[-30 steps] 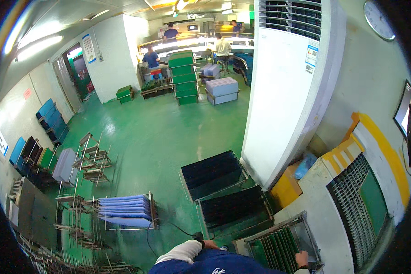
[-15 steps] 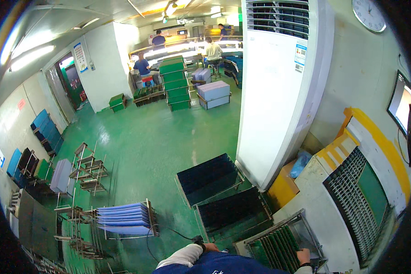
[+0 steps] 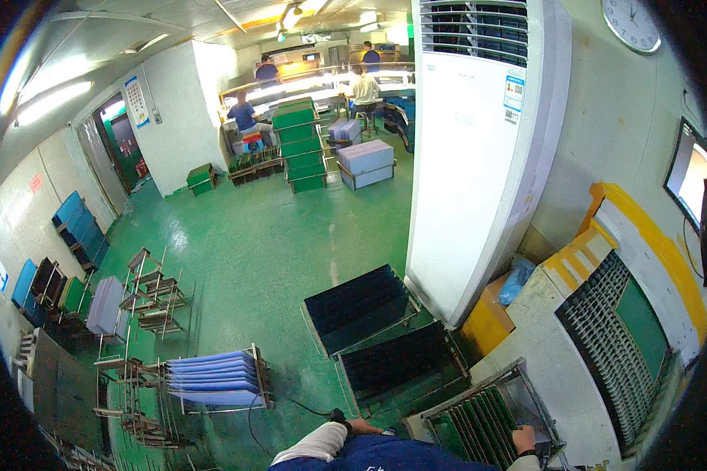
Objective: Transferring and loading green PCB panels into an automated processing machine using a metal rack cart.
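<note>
My right hand (image 3: 524, 439) is closed in a fist at the right end of a row of upright green boards (image 3: 479, 424). The boards stand side by side in a metal rack (image 3: 518, 367); whatever the fist grips is hidden. Close to my blue shirt front is my left hand (image 3: 361, 426), its fingers mostly out of sight, so I cannot tell their pose. A dark knob-like piece on a black cable (image 3: 314, 409) lies beside the left wrist.
Two racks of dark panels (image 3: 361, 310) stand ahead on the green floor. A rack of lilac panels (image 3: 216, 377) and an unloaded metal stand (image 3: 153, 290) are at left. The tall white air conditioner (image 3: 471, 173) and a slatted machine (image 3: 613, 345) flank the right. Several people sit farther back.
The view has shifted very slightly. Both my hands stay in nearly the same places, and the racks have not moved.
</note>
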The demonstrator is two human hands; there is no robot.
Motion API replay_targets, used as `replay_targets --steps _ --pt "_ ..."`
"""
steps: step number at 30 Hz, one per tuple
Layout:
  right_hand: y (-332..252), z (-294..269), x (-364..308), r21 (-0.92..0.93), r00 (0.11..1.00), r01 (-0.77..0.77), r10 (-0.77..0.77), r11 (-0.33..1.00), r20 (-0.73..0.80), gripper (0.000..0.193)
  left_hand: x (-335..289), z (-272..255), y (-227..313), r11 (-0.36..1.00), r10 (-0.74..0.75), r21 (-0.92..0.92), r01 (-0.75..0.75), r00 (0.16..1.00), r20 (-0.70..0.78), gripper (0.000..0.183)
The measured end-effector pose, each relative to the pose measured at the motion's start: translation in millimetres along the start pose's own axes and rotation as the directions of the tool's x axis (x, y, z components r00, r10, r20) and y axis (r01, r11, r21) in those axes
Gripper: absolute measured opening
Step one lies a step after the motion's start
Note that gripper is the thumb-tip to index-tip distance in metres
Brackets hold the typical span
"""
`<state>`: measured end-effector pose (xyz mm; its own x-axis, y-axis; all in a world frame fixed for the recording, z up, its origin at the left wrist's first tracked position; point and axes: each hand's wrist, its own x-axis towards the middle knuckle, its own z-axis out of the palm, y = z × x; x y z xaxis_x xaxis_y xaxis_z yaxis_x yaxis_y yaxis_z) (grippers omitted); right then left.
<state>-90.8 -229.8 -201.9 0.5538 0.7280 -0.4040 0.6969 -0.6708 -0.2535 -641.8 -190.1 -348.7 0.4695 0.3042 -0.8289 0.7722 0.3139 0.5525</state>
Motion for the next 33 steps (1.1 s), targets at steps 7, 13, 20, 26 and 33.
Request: replay_targets --steps 7,13,20,26,33 --pt "21.5 22.8 20.9 0.019 0.991 0.121 -0.12 0.992 -0.055 0.032 0.1 5.8 -20.7 0.989 -0.043 -0.143 0.028 0.993 -0.106 0.091" --pt "24.0 16.9 15.7 0.022 0.999 0.042 -0.042 0.999 -0.02 0.037 -10.3 4.8 4.5 0.987 -0.149 -0.076 0.142 0.984 -0.099 0.092" --pt "6.8 2.8 7.1 -0.029 0.998 0.03 -0.028 0.999 0.061 0.028 -15.4 11.5 -0.3 0.962 -0.186 -0.216 0.166 0.98 -0.077 0.09" --pt "49.8 35.3 29.3 0.031 0.959 0.239 -0.231 0.971 -0.163 0.025 -31.7 7.1 15.1 0.969 -0.059 -0.243 0.039 0.995 -0.075 0.084" --pt "-9.4 -11.6 -15.2 0.015 0.972 0.231 -0.231 0.973 -0.045 0.026 -11.5 9.7 1.5 0.99 0.015 -0.139 -0.019 0.999 -0.029 0.079"
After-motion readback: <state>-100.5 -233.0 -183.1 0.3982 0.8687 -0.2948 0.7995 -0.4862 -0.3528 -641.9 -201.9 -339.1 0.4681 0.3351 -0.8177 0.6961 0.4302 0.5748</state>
